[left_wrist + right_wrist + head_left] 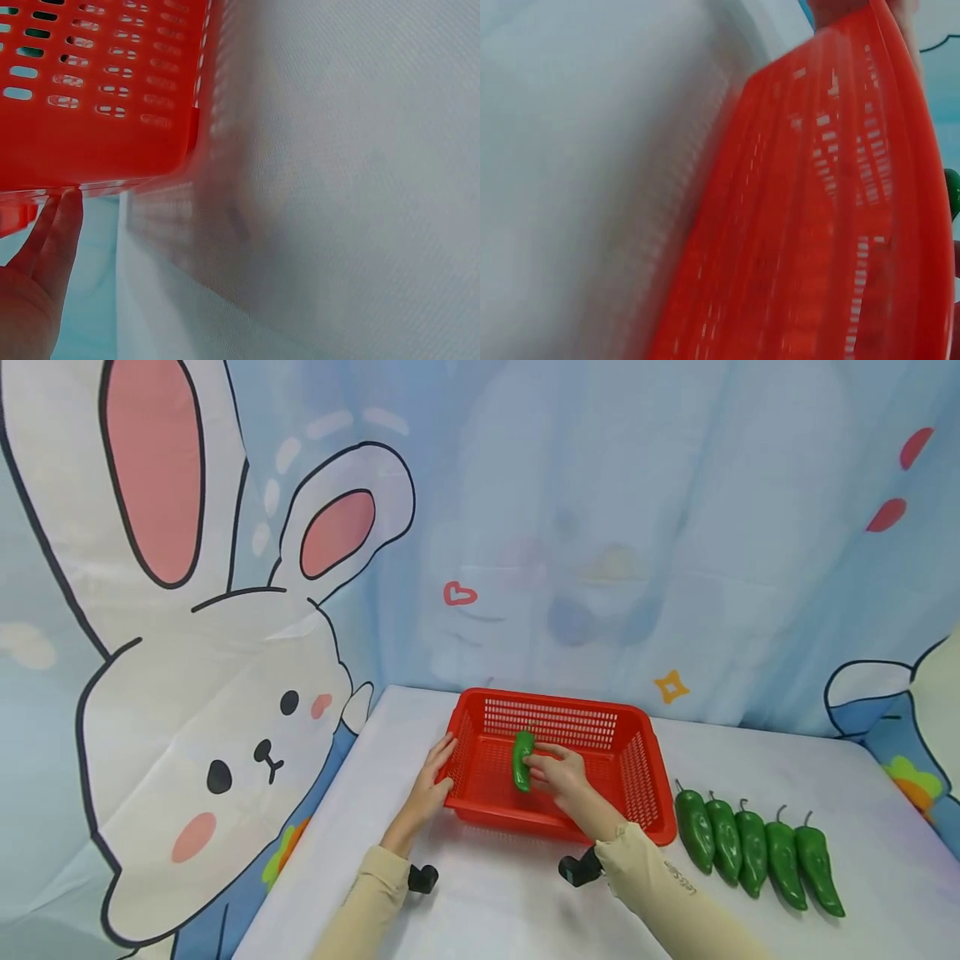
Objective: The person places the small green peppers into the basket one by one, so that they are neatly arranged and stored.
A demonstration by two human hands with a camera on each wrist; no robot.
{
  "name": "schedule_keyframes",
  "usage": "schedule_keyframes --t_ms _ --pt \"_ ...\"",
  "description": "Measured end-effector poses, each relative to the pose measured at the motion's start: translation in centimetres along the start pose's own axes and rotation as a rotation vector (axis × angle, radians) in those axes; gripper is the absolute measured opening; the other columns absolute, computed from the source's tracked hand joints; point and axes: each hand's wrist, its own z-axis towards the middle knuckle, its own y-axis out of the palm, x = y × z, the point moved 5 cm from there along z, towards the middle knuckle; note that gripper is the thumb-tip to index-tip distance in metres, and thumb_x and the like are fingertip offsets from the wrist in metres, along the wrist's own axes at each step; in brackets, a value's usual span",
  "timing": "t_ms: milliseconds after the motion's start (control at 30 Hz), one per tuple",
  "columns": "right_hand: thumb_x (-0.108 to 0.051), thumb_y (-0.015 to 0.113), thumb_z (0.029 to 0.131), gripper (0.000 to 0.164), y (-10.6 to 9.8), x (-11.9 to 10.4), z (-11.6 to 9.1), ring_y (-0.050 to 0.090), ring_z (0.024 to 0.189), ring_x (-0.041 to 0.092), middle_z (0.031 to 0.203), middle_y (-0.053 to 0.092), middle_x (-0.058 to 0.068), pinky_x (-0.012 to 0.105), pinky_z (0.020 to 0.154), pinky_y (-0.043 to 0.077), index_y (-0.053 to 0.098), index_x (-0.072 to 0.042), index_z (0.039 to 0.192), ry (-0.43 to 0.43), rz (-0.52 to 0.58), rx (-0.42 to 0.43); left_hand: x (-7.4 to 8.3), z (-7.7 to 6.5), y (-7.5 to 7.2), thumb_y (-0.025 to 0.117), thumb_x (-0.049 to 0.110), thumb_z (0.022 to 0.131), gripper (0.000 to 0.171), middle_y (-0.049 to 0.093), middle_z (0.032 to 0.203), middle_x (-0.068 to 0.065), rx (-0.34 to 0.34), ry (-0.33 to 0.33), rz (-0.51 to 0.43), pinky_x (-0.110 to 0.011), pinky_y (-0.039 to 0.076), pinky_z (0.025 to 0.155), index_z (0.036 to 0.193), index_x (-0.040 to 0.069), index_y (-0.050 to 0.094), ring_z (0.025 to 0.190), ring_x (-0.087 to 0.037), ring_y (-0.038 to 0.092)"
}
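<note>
Head view shows one green pepper (522, 762) over the inside of the red basket (510, 817), with its stem toward the far wall. The right hand (564, 774) pinches this pepper between thumb and fingers; the left hand (431, 783) rests at the left end of the basket, with thumb and fingers apart. In the left wrist view its fingers (60, 247) look straight where they touch the basket. The two hands are apart from each other. I cannot tell whether the pepper touches the basket floor.

In my judgement, the first risk is a slip. The pepper's skin is shiny and probably smooth, so a weak pinch could let it turn or fall crooked. The second risk comes from the right sleeve (626, 860) and the black device (581, 867) at this wrist: the arm passes over the front rim, and if it hangs too low, it could catch there and pull the basket. The left hand seems a light support only, so the basket could slide on the white bench (495, 910). A slide to the right could push the five green peppers (752, 852), because the nearest lies just beside the basket.
</note>
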Motion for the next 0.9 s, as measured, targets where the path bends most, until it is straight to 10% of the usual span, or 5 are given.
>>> schedule_keyframes --t_ms 600,900 --pt "0.002 0.066 0.086 0.053 8.0 2.0 1.4 0.068 0.094 0.036 0.125 0.057 0.033 0.05 0.086 0.053 0.049 0.01 0.136 0.055 -0.058 -0.017 0.7 0.2 -0.4 0.039 -0.016 0.085 0.064 0.017 0.16 -0.026 -0.011 0.008 0.061 -0.057 0.018 0.114 0.148 -0.013 0.028 0.148 -0.039 0.012" --pt "0.001 0.067 0.085 0.055 8.8 2.8 1.9 0.061 0.106 0.038 0.13 0.053 0.031 0.05 0.095 0.048 0.048 0.008 0.137 0.116 -0.187 0.025 -2.6 0.8 -0.3 0.041 -0.014 0.083 0.066 0.022 0.16 -0.018 0.036 0.028 0.095 -0.058 0.017 0.114 0.149 -0.009 0.032 0.148 -0.035 0.016"
